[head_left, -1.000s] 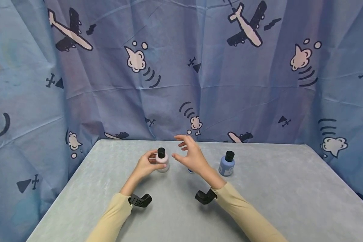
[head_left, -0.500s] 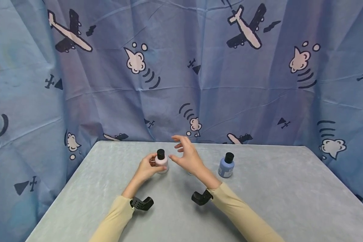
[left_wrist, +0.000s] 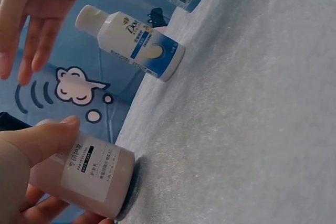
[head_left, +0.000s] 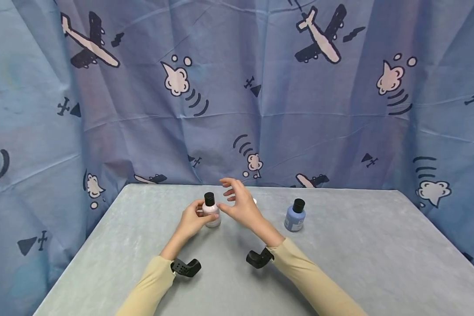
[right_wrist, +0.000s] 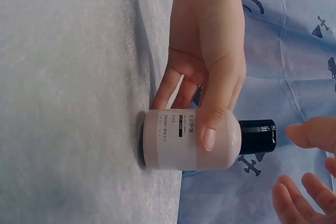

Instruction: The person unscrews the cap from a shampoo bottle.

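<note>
My left hand [head_left: 190, 220] grips a pale pink hair-care bottle [right_wrist: 173, 142] with a printed label, its thumb across the front and its fingers behind. The bottle stands upright, its base right at the tabletop. Its black cap [right_wrist: 257, 136] is on. To the right of the cap is my right hand [head_left: 242, 206], fingers spread and loosely bent, with a gap between them and the cap in the right wrist view. That hand holds nothing. A white and blue Dove bottle [left_wrist: 142, 45] is mostly hidden behind it in the head view.
A blue bottle with a black cap [head_left: 294, 218] stands on the right of the grey cloth-covered table [head_left: 363, 254]. Behind the table's far edge hangs a blue curtain [head_left: 221, 87] printed with airplanes. Each wrist wears a black camera mount [head_left: 186, 267].
My right hand has moved slightly left, closer to the pink bottle's cap. The left hand keeps its grip in nearly the same place. A bit of the white bottle now shows behind the right hand.
</note>
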`<action>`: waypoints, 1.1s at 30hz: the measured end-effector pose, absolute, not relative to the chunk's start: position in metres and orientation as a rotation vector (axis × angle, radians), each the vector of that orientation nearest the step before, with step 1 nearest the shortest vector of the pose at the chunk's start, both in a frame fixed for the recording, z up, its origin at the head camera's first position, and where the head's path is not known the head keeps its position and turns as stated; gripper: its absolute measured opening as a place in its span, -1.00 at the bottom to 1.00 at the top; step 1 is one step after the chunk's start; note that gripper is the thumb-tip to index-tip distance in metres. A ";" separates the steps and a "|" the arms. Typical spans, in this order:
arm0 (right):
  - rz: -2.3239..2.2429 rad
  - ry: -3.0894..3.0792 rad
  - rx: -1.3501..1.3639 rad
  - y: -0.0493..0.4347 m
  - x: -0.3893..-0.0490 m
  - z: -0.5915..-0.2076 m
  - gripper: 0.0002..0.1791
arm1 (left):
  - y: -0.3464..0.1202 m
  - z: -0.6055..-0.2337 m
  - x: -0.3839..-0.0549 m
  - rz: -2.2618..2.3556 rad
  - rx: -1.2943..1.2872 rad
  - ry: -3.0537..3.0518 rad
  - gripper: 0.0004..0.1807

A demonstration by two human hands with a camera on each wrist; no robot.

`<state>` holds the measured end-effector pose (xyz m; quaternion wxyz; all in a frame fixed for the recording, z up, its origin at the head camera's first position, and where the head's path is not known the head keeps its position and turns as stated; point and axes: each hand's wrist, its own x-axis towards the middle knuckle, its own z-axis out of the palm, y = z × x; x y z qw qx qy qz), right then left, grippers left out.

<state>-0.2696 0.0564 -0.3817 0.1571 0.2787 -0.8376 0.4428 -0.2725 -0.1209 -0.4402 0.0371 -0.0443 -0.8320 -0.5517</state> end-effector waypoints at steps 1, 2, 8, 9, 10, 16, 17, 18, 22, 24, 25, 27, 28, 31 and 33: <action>1.272 -2.399 0.797 0.056 -0.270 -0.382 -0.32 | -0.121 -0.440 -0.272 -1.688 -0.125 -2.556 -0.32; 1.273 -2.403 0.797 0.056 -0.270 -0.382 -0.32 | -0.121 -0.440 -0.271 -1.677 -0.119 -2.558 -0.32; 1.283 -2.414 0.804 0.054 -0.270 -0.384 -0.32 | -0.121 -0.439 -0.270 -1.636 -0.116 -2.538 -0.32; 1.290 -2.415 0.809 0.053 -0.270 -0.384 -0.32 | -0.121 -0.439 -0.270 -1.638 -0.119 -2.532 -0.32; 1.292 -2.415 0.812 0.053 -0.270 -0.384 -0.32 | -0.121 -0.439 -0.269 -1.639 -0.121 -2.524 -0.33; 1.303 -2.430 0.804 0.051 -0.272 -0.385 -0.32 | -0.122 -0.437 -0.266 -1.593 -0.121 -2.503 -0.35; 1.308 -2.435 0.800 0.050 -0.272 -0.386 -0.32 | -0.122 -0.437 -0.265 -1.587 -0.119 -2.502 -0.35; 1.312 -2.440 0.795 0.050 -0.273 -0.386 -0.32 | -0.122 -0.437 -0.265 -1.584 -0.116 -2.498 -0.35; 1.343 -2.444 0.778 0.049 -0.275 -0.386 -0.34 | -0.122 -0.435 -0.266 -1.568 -0.129 -2.474 -0.37; 1.358 -2.444 0.763 0.049 -0.276 -0.386 -0.35 | -0.122 -0.433 -0.266 -1.552 -0.154 -2.460 -0.38; 1.367 -2.446 0.755 0.048 -0.276 -0.386 -0.35 | -0.122 -0.433 -0.265 -1.543 -0.168 -2.455 -0.38; 1.380 -2.458 0.743 0.047 -0.277 -0.386 -0.34 | -0.122 -0.431 -0.264 -1.526 -0.190 -2.449 -0.39; 1.384 -2.463 0.741 0.047 -0.278 -0.387 -0.34 | -0.122 -0.431 -0.264 -1.525 -0.191 -2.451 -0.39; 1.403 -2.470 0.737 0.044 -0.279 -0.387 -0.34 | -0.122 -0.431 -0.262 -1.510 -0.203 -2.452 -0.41; 1.423 -2.467 0.727 0.043 -0.279 -0.388 -0.35 | -0.122 -0.431 -0.262 -1.491 -0.217 -2.452 -0.41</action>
